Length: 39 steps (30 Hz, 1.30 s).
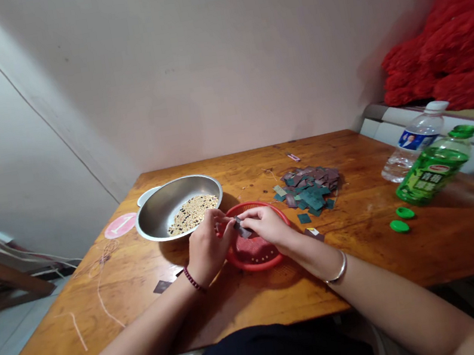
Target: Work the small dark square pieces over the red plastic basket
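Between them, my left hand (210,244) and my right hand (266,226) pinch a small dark grey piece of fabric (243,230), the fingers of both closed on it. They hold it over a red plastic basket (256,268) with a few small pale beads inside. Just beyond my left hand stands a wide steel bowl (148,216) containing many small beige and dark beads (194,210). To the right of the basket lies a heap of dark green and brown-purple fabric squares (311,186).
A clear water bottle (416,138) and a green drink bottle (435,168) stand at the right, near two green caps (400,226). Loose thread (100,285) and a pink round disc (120,225) lie at the left. Red bundles (451,44) are piled beyond the table's right side.
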Each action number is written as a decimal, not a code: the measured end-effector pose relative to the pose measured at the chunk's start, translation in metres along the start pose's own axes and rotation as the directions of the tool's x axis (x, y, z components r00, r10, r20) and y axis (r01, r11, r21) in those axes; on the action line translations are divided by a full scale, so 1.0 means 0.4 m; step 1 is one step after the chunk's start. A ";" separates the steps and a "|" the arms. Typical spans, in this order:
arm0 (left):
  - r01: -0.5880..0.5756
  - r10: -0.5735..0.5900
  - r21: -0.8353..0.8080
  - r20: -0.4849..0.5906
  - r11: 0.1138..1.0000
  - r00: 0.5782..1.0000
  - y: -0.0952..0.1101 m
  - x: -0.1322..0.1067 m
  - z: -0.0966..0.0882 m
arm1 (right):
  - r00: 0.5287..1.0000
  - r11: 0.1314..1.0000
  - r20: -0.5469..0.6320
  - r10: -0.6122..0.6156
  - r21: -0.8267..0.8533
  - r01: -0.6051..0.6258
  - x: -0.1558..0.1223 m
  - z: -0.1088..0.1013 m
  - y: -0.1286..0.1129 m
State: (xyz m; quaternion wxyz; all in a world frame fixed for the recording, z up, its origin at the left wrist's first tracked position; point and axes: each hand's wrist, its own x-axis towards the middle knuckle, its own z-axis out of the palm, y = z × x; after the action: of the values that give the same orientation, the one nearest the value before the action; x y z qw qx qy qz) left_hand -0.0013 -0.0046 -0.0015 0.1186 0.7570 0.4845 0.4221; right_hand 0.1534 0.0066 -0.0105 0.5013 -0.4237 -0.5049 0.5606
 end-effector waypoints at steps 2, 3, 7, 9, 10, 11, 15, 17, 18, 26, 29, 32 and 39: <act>0.002 -0.002 -0.002 0.004 1.000 1.000 0.001 0.000 0.000 | 1.000 1.000 0.001 0.001 -0.005 -0.001 0.001 -0.001 0.002; 0.003 -0.003 0.000 0.002 1.000 1.000 0.001 0.000 -0.001 | 1.000 1.000 0.001 0.002 -0.004 -0.002 0.002 -0.001 0.003; 0.005 -0.005 0.018 -0.011 1.000 1.000 0.002 -0.001 0.000 | 1.000 1.000 0.006 0.009 0.017 -0.009 0.001 0.000 0.002; 0.008 -0.008 0.028 -0.012 1.000 1.000 0.002 -0.001 0.000 | 1.000 1.000 0.010 0.012 0.023 -0.012 0.000 0.001 0.001; 0.009 -0.008 0.033 -0.013 0.999 1.000 0.002 -0.001 0.000 | 1.000 1.000 0.009 0.014 0.025 -0.014 0.000 0.001 0.000; 0.006 -0.006 0.038 -0.013 0.999 1.000 0.002 -0.001 0.000 | 1.000 0.999 0.009 0.018 0.028 -0.018 -0.001 0.002 -0.001; -0.010 0.012 0.063 -0.030 0.998 0.999 -0.001 -0.002 0.001 | 1.000 0.999 0.013 0.014 0.036 -0.015 -0.001 0.002 -0.002; -0.007 0.010 0.081 -0.033 0.997 0.999 -0.004 -0.002 0.001 | 1.000 0.999 0.013 0.007 0.033 -0.008 0.000 0.002 0.000; -0.004 0.007 0.088 -0.032 0.996 0.999 -0.005 -0.002 0.002 | 1.000 1.000 0.012 0.005 0.029 -0.005 0.000 0.001 0.001; -0.018 0.021 0.095 -0.034 0.995 0.999 -0.005 -0.002 0.001 | 1.000 1.000 0.026 -0.006 0.010 0.005 0.003 0.000 0.005; -0.017 0.021 0.117 -0.032 0.993 0.999 -0.005 -0.002 0.000 | 1.000 1.000 0.024 0.002 0.015 -0.003 0.002 0.000 0.004; -0.022 0.028 0.123 -0.040 0.992 0.999 -0.005 -0.002 0.000 | 1.000 1.000 0.018 0.006 0.019 -0.006 0.003 0.000 0.005; -0.027 0.033 0.125 -0.044 0.992 0.999 -0.004 -0.001 -0.001 | 1.000 1.000 0.014 -0.004 0.024 0.004 0.004 0.000 0.010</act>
State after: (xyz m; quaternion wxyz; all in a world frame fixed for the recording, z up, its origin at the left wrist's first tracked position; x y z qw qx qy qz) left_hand -0.0026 -0.0043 -0.0025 0.0536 0.7603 0.5011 0.4099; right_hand 0.1526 0.0084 -0.0145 0.5039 -0.4126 -0.5024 0.5688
